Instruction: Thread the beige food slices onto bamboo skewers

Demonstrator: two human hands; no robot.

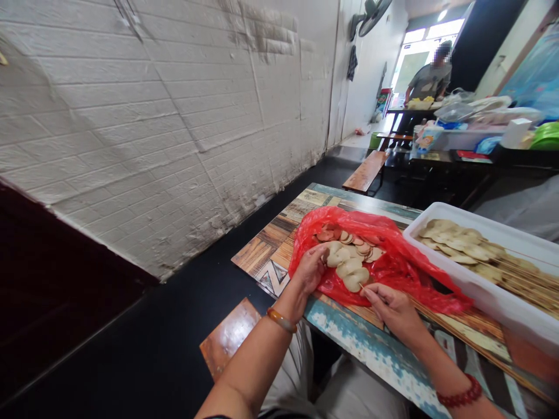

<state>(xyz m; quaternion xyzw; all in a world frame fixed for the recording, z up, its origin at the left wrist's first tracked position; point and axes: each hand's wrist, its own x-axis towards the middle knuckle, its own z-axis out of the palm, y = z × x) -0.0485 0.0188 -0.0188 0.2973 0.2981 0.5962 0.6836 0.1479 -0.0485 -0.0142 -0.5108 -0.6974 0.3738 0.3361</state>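
My right hand (388, 305) pinches a thin wooden skewer (361, 286) close to its lower slices. Several pale, round slices that look like potato (353, 273) are threaded on it in an overlapping row. At the far end of that row, my left hand (311, 267) has its fingers closed on the edge of the pale slices. Under both lies a spread-open red plastic bag (393, 227), where loose slices (369, 251), some pinkish, are heaped. More bare skewers (454, 320) lie on the table beside my right hand.
A white plastic tub (480, 218) to the right holds filled skewers (463, 241). The patterned table (271, 244) stands near a white brick-textured wall (196, 116). Beyond are a wooden bench (365, 171), a cluttered table (476, 157) and a standing person (428, 81).
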